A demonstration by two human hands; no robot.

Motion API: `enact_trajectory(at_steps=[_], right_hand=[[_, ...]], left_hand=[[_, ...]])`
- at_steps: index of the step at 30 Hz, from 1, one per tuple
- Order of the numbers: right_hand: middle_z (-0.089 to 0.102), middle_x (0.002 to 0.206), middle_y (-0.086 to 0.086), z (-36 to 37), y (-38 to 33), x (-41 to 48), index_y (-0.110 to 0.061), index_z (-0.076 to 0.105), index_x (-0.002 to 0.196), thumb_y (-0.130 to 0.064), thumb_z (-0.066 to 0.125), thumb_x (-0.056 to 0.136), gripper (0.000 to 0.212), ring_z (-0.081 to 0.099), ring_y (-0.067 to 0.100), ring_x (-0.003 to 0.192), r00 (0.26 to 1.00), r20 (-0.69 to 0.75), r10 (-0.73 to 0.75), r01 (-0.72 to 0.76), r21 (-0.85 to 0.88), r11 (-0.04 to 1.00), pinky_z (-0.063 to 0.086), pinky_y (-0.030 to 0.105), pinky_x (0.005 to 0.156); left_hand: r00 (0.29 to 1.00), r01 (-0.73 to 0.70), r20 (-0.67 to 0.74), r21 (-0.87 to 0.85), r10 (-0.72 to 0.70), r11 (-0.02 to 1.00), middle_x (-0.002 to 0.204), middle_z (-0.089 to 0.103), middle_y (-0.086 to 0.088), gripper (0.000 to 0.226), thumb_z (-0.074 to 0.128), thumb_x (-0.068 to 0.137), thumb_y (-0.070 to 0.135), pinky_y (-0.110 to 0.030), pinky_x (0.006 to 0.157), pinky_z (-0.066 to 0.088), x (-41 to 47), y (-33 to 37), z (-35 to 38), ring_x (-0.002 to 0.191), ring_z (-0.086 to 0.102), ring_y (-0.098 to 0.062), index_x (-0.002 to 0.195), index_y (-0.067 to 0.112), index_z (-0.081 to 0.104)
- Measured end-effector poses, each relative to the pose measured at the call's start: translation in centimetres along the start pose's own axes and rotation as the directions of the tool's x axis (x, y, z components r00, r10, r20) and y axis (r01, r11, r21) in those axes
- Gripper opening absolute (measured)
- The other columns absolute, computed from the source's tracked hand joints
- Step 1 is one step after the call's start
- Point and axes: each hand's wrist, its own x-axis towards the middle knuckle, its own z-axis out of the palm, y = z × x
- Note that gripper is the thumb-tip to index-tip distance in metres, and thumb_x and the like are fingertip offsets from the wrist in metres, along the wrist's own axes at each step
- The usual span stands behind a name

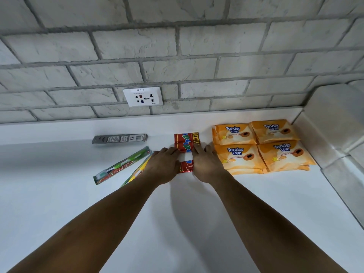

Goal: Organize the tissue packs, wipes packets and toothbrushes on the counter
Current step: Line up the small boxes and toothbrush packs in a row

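Red tissue packs (186,143) lie in a column on the white counter (59,203), at the middle of the view. My left hand (162,165) and my right hand (206,164) rest on either side of the packs, fingers touching them and partly covering the near pack. Orange wipes packets (260,146) sit stacked in a two-by-two block to the right. A green toothbrush (123,164) in its packaging lies diagonally at the left. A yellow-green toothbrush pack (136,174) lies beside it, partly under my left wrist. A grey toothbrush pack (119,138) lies farther back.
A grey brick wall (177,56) with a white power socket (143,96) runs along the counter's back. A tiled ledge (334,134) closes off the right side.
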Motion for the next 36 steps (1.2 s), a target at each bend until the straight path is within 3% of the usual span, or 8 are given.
enact_trajectory(at_steps=[7,11,15,19,23,28,36], right_hand=[[0.022,0.168,0.01,0.1,0.1,-0.1,-0.013,0.02,0.162,-0.037,0.062,0.099,0.079,0.018,0.041,0.154,0.999,-0.028,0.015,-0.014,0.047,0.999,0.014,0.055,0.125],[0.033,0.163,0.011,0.3,0.0,-1.0,-0.011,0.032,0.158,-0.035,0.065,0.096,0.074,0.03,0.039,0.149,0.993,-0.118,0.016,-0.007,0.077,0.997,0.022,0.052,0.125],[0.049,0.149,0.01,0.4,-0.8,-3.1,-0.01,0.051,0.145,-0.025,0.064,0.096,0.053,0.044,0.03,0.138,0.98,-0.198,-0.009,0.037,0.14,0.989,0.035,0.045,0.119],[0.056,0.137,0.012,1.0,-1.4,-5.0,-0.007,0.059,0.135,-0.016,0.06,0.097,0.04,0.05,0.028,0.127,0.978,-0.207,-0.016,0.054,0.18,0.982,0.045,0.04,0.11],[0.05,0.148,0.009,1.7,-1.8,-6.3,-0.009,0.052,0.146,-0.016,0.057,0.099,0.047,0.046,0.027,0.135,0.985,-0.174,-0.016,0.049,0.187,0.981,0.041,0.039,0.114],[0.046,0.152,0.006,1.9,-1.9,-6.3,-0.013,0.043,0.152,-0.019,0.057,0.101,0.054,0.044,0.027,0.137,0.985,-0.174,-0.002,0.035,0.187,0.982,0.039,0.039,0.116],[0.038,0.16,0.007,1.9,-1.6,-5.6,-0.012,0.033,0.158,-0.022,0.058,0.1,0.064,0.036,0.029,0.147,0.991,-0.135,0.015,0.006,0.151,0.988,0.033,0.044,0.122]], left_hand=[[1.0,0.0,-0.016,-0.018,0.0,1.0,0.162,0.042,-0.003,0.053,0.038,0.108,0.038,-0.044,0.116,0.038,-0.2,0.1,-0.4,0.14,0.046,-0.024,0.157,0.02,0.038],[0.998,0.018,-0.059,-0.046,-0.02,0.999,0.161,0.041,-0.007,0.053,0.039,0.108,0.037,-0.044,0.117,0.036,-1.4,0.3,-0.8,0.143,0.042,-0.026,0.156,0.015,0.039],[0.982,-0.035,-0.187,-0.071,0.021,0.997,0.133,0.062,-0.01,0.047,0.039,0.101,0.036,-0.042,0.096,0.051,-3.5,0.6,-0.2,0.116,0.058,-0.027,0.136,0.012,0.061],[0.983,-0.073,-0.172,-0.025,0.067,0.997,0.122,0.065,-0.006,0.045,0.034,0.103,0.038,-0.035,0.089,0.049,-5.1,1.0,1.2,0.103,0.058,-0.021,0.127,0.016,0.064],[0.991,-0.062,-0.119,-0.015,0.06,0.998,0.138,0.062,-0.005,0.05,0.033,0.103,0.041,-0.038,0.1,0.051,-6.0,1.5,1.9,0.119,0.058,-0.023,0.138,0.018,0.059],[0.997,-0.029,-0.073,0.02,0.031,0.999,0.158,0.049,-0.003,0.054,0.033,0.107,0.042,-0.044,0.118,0.04,-6.0,1.9,1.6,0.142,0.046,-0.024,0.154,0.019,0.045],[0.999,0.014,-0.043,0.035,-0.013,0.999,0.167,0.036,-0.001,0.06,0.032,0.108,0.046,-0.045,0.124,0.028,-4.9,2.4,1.2,0.153,0.032,-0.024,0.162,0.02,0.031]])
